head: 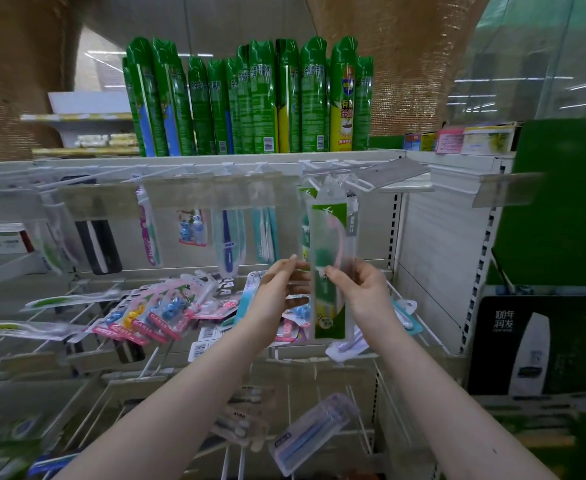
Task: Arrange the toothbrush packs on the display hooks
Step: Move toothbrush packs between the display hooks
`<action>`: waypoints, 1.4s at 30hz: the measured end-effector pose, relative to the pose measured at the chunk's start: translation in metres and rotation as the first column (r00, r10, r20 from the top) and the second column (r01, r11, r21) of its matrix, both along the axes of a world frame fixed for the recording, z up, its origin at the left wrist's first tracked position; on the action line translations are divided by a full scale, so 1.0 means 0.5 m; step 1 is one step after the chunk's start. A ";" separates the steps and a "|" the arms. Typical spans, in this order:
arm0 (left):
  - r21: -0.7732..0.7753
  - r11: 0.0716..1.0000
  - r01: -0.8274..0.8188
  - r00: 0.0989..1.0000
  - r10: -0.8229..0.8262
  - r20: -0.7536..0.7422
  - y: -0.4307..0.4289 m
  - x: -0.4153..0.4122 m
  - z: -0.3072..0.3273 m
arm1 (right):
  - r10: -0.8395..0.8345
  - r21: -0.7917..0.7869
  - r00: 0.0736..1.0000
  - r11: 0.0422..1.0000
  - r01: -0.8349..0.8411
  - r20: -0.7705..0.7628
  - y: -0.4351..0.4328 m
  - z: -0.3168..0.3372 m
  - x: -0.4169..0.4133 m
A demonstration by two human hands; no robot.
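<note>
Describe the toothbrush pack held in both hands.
The toothbrush pack is a long clear plastic blister over a green-and-white card, a pink-handled brush inside. It hangs upright, its top at a white display hook. The right hand pinches it at mid-height, thumb in front; the left hand holds its left edge.

Green spray cans [250,98] above; clear green-labelled toothbrush pack [329,268].
</note>
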State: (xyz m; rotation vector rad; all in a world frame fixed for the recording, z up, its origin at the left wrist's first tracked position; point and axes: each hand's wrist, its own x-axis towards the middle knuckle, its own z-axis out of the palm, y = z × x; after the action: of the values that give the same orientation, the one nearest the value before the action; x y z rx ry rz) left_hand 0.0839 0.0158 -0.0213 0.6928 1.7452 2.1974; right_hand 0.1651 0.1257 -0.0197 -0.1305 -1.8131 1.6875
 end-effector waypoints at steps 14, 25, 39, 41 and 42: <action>0.007 1.000 -0.011 0.999 0.011 -0.032 0.000 -0.008 0.005 | -0.066 0.020 0.993 0.998 0.064 0.098 0.006 0.023 -0.014; -0.041 0.995 -0.095 0.995 0.095 -0.008 0.027 -0.043 0.019 | -0.060 0.061 0.994 0.997 0.055 0.088 0.030 0.008 -0.063; 0.038 0.990 -0.135 0.989 0.137 -0.052 0.067 -0.150 0.019 | -0.129 0.081 0.976 0.990 0.116 0.178 0.089 0.035 -0.200; 0.029 0.986 -0.162 0.986 0.163 -0.047 0.076 -0.167 0.023 | -0.140 0.095 0.970 0.988 0.123 0.196 0.098 0.038 -0.228; 0.023 0.985 -0.170 0.984 0.171 -0.045 0.078 -0.174 0.024 | -0.144 0.095 0.969 0.987 0.127 0.202 0.101 0.040 -0.239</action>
State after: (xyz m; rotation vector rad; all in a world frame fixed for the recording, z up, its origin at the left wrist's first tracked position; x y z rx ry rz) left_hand -0.0031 0.0549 -0.0092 0.6245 1.8735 2.3293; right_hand 0.0456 0.1761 0.0002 -0.4014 -1.9743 1.5497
